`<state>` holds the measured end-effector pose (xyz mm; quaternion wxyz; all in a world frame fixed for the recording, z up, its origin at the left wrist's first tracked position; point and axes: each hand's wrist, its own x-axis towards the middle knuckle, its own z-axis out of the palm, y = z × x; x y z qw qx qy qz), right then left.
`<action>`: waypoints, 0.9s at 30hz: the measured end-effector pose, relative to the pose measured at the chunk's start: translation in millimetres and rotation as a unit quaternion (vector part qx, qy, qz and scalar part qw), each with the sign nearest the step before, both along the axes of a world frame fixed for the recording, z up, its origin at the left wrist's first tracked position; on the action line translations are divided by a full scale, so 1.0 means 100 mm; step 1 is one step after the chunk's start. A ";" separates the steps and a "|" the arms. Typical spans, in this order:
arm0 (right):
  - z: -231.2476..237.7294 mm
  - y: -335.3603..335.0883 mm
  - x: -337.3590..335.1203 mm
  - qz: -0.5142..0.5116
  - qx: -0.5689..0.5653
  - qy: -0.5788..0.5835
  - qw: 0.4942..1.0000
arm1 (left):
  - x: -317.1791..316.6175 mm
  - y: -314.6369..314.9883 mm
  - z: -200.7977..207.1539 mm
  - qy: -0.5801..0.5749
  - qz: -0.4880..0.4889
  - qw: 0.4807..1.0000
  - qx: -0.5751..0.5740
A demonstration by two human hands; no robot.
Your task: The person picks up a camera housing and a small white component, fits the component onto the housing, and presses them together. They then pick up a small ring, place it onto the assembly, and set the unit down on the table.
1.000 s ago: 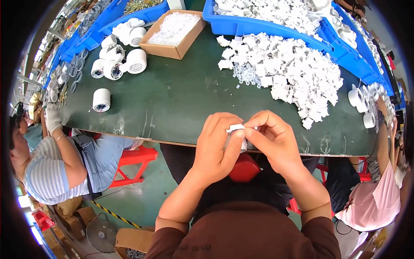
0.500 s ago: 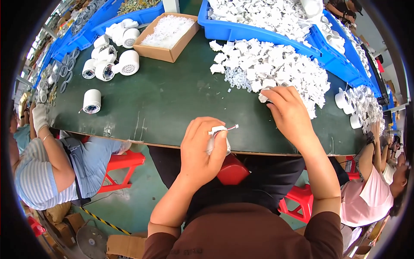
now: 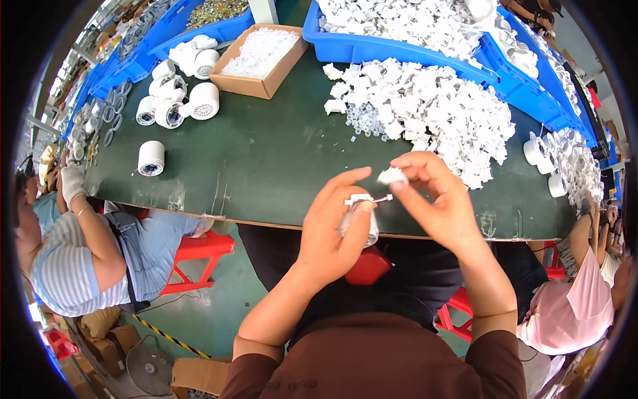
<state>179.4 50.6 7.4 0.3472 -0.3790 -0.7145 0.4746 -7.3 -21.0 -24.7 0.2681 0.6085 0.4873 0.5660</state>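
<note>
My left hand (image 3: 335,223) is closed round a white cylindrical housing (image 3: 369,234) near the table's front edge. From its top stick out a white fitting and a short red and white cable (image 3: 381,198) with a small connector. Between the thumb and fingers of my right hand (image 3: 438,203) is a small white plastic piece (image 3: 392,175), slightly blurred, just above the cable's end. It resembles the pieces in the white heap (image 3: 432,106) beyond. My fingers hide most of the housing.
Small clear plastic bits (image 3: 364,120) lie beside the heap. Blue bins (image 3: 399,56) and a cardboard box (image 3: 269,86) line the back. White camera housings (image 3: 199,103) stand at left, one cylinder (image 3: 151,158) apart. Co-workers sit either side; a gloved hand (image 3: 73,183) is at left.
My right hand has come away from the heap's edge, toward my left hand, carrying a white plastic piece. My left hand, still holding the housing, appears slightly farther right.
</note>
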 end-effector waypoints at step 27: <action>-0.16 -0.34 -0.42 0.014 -0.069 0.164 0.984 | -0.06 0.00 0.03 0.168 0.124 0.977 0.032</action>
